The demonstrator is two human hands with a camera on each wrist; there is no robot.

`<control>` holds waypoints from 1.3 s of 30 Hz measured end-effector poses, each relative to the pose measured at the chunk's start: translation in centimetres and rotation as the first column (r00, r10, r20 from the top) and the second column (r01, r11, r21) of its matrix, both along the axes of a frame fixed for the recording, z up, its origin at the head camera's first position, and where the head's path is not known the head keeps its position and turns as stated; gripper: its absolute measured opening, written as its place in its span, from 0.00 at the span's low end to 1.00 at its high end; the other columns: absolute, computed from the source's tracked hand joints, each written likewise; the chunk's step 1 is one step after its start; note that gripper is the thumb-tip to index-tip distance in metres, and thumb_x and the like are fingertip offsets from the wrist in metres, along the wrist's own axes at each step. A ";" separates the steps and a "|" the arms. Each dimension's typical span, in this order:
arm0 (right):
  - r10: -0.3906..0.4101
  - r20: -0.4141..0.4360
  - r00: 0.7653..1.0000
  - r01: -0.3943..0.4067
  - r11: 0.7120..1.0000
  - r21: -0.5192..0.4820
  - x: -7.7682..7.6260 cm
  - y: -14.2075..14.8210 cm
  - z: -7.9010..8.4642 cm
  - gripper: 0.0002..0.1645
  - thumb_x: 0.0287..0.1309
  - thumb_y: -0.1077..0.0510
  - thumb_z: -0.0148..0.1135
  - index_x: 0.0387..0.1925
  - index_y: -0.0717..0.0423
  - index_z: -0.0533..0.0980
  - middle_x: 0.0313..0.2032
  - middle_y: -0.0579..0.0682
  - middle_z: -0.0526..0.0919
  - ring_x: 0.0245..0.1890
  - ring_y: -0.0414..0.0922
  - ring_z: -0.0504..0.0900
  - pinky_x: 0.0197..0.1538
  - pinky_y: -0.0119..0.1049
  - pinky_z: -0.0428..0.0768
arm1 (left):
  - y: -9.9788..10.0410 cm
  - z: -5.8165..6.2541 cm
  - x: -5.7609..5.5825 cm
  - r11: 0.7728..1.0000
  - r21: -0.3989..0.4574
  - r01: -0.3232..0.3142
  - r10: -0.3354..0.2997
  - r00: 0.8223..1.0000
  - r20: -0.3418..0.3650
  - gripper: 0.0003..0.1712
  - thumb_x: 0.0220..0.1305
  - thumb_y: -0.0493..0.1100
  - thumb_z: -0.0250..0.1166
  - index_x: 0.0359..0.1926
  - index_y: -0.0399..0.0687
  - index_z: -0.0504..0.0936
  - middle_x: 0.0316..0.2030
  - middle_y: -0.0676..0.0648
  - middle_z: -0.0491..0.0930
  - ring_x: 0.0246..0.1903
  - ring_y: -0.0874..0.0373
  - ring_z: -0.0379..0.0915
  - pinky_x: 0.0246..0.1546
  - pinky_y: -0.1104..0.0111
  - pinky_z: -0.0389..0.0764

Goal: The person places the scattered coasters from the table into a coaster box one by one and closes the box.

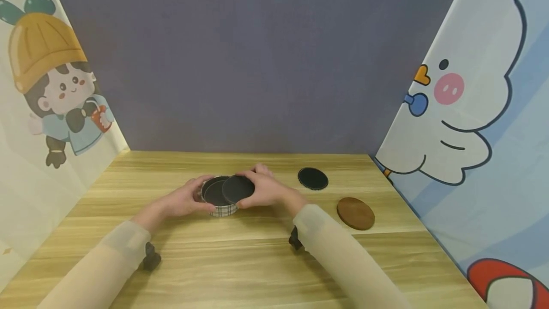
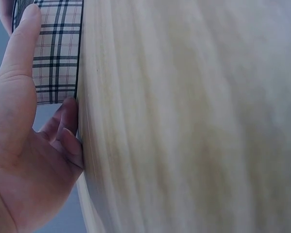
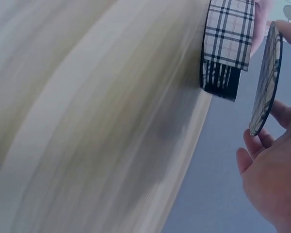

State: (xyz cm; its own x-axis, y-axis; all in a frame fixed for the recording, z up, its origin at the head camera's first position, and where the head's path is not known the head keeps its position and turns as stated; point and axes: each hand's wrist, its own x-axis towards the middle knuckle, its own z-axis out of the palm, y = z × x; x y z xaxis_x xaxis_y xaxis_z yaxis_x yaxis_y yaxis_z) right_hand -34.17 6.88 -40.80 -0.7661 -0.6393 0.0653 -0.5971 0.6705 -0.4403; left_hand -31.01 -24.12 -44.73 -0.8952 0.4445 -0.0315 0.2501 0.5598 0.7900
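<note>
A round plaid coaster holder with a dark inside stands on the wooden table. My left hand grips its left side, thumb along the near wall and fingers behind. In the left wrist view the thumb lies flat on the plaid wall. My right hand holds a round coaster by its edge, black face up, overlapping the holder's right part in the head view. From the right wrist, the coaster shows a plaid underside and a gap from the holder, whose wall has a cut-out.
Another round black coaster lies on the table to the right of my right hand. Nearer me lies a brown round disc. A grey panel closes off the back, and printed cartoon walls flank the table.
</note>
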 end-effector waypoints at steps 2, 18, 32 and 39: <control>0.006 -0.002 1.000 -0.006 1.000 -0.001 0.0 -0.6 0.0 0.60 0.49 0.32 0.80 0.82 0.39 0.69 0.63 0.50 0.68 0.61 0.49 0.65 0.63 0.45 0.68 | -0.1 0.1 0.0 1.000 -0.001 0.005 -0.005 1.000 -0.001 0.62 0.65 0.53 0.82 0.88 0.48 0.54 0.70 0.26 0.60 0.59 0.41 0.83 0.64 0.50 0.85; 0.021 -0.009 1.000 -0.021 0.999 0.037 0.4 -3.8 -0.8 0.58 0.53 0.31 0.81 0.82 0.36 0.68 0.64 0.47 0.68 0.63 0.46 0.63 0.65 0.42 0.67 | -0.3 0.2 0.1 0.999 -0.036 0.031 -0.030 0.999 0.019 0.60 0.66 0.55 0.82 0.88 0.53 0.55 0.70 0.28 0.58 0.56 0.44 0.76 0.57 0.58 0.83; 0.017 0.007 1.000 -0.017 1.000 0.023 0.3 -4.3 -1.3 0.53 0.55 0.29 0.79 0.80 0.31 0.71 0.69 0.46 0.69 0.66 0.46 0.64 0.67 0.44 0.66 | -0.1 0.2 0.1 0.999 -0.009 0.046 -0.045 0.998 0.050 0.61 0.66 0.54 0.81 0.88 0.55 0.53 0.71 0.28 0.55 0.59 0.42 0.77 0.58 0.58 0.84; 0.034 0.021 0.999 -0.034 0.999 0.019 0.1 -4.1 -1.3 0.50 0.57 0.29 0.78 0.79 0.33 0.73 0.70 0.46 0.69 0.69 0.47 0.64 0.73 0.49 0.66 | -0.1 0.3 0.2 0.999 -0.017 0.047 -0.046 0.998 0.053 0.61 0.66 0.54 0.81 0.89 0.54 0.52 0.72 0.28 0.55 0.57 0.43 0.78 0.55 0.58 0.85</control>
